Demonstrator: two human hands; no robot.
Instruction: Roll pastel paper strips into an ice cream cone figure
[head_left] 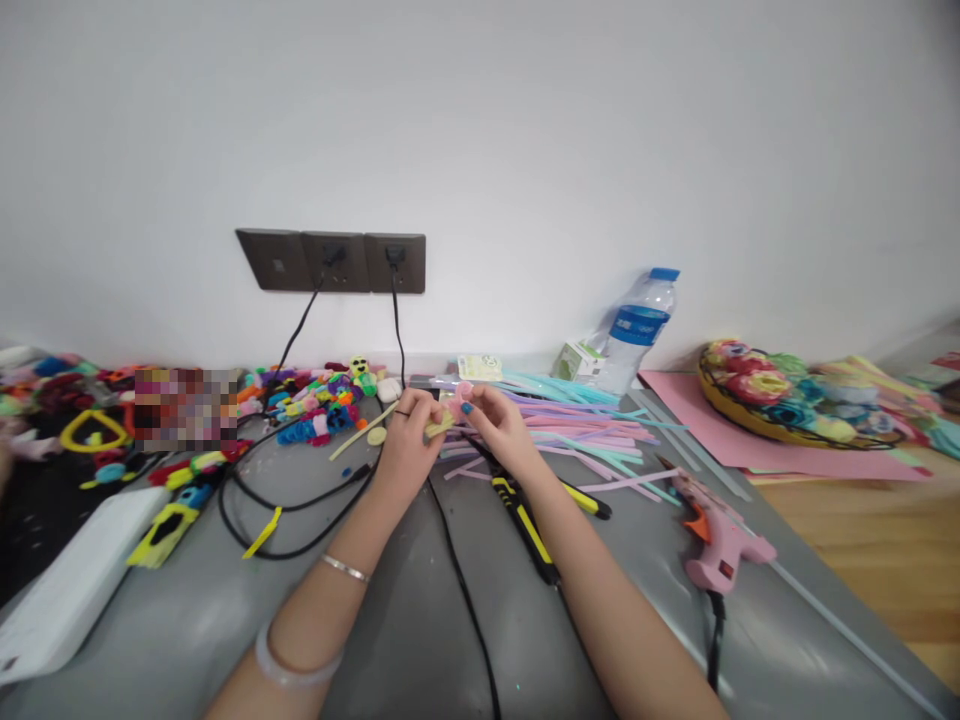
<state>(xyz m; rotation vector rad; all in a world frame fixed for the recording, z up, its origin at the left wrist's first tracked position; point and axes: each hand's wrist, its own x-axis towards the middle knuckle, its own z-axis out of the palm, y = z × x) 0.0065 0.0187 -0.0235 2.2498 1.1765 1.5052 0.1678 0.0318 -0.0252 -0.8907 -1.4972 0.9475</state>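
My left hand point(411, 428) and my right hand point(501, 425) meet above the middle of the grey table. Between their fingertips is a small fuzzy piece of pipe cleaner point(457, 398), pink at the top, with pale yellow pipe cleaner point(442, 424) below it by the left fingers. Both hands are closed on this piece; its exact shape is too small to make out. Behind and right of my hands lies a spread bundle of pastel pipe cleaners point(570, 420). A tool with black-and-yellow handles point(531, 535) lies partly under my right forearm.
A pink glue gun point(724, 545) lies at right, its cord trailing forward. A water bottle point(637, 330) leans against the wall. A basket point(712, 405) holds fuzzy flowers. Colourful pipe-cleaner figures point(315, 400), a looped black cable point(300, 550) and a white box-like object point(79, 585) occupy the left.
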